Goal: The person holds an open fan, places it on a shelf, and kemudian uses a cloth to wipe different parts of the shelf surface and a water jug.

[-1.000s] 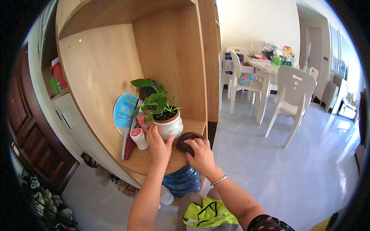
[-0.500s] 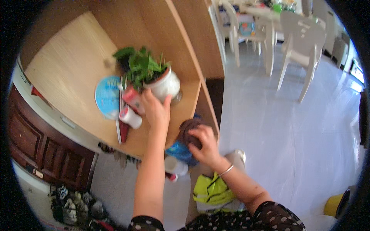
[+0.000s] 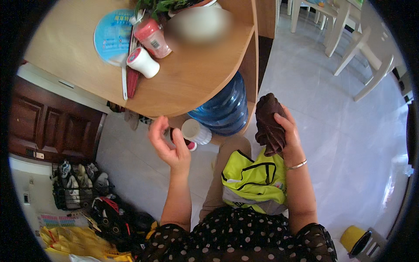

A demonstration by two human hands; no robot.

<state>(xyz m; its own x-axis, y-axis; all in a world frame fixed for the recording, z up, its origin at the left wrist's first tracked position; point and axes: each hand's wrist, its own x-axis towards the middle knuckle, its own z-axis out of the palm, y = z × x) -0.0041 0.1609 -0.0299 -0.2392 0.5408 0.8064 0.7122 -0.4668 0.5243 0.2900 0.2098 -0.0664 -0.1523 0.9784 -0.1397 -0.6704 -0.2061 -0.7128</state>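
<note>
My right hand (image 3: 290, 135) is closed round a bunched dark brown cloth (image 3: 269, 124), held up above the floor to the right of the shelf. In front of the shelf's rounded edge, my left hand (image 3: 168, 144) is raised with its fingers apart and loosely bent, holding nothing. On the wooden shelf (image 3: 187, 78) beyond it lie a white bottle with a red cap (image 3: 144, 63), a pink-labelled bottle (image 3: 151, 37) and a blue round fan (image 3: 114, 37). A white plant pot (image 3: 200, 24), smeared in the picture, stands behind them with green leaves.
A big blue water jug (image 3: 227, 107) and a ribbed white container (image 3: 196, 132) stand under the shelf. A yellow-green garment (image 3: 253, 179) lies across my lap. Shoes fill a black rack (image 3: 78, 185) at the left, near a brown door (image 3: 54, 118). White chairs (image 3: 371, 52) stand far right.
My left hand has come away from beside the plant pot and back toward me. My right hand has carried the brown cloth rightward, clear of the shelf. The view has tilted down.
</note>
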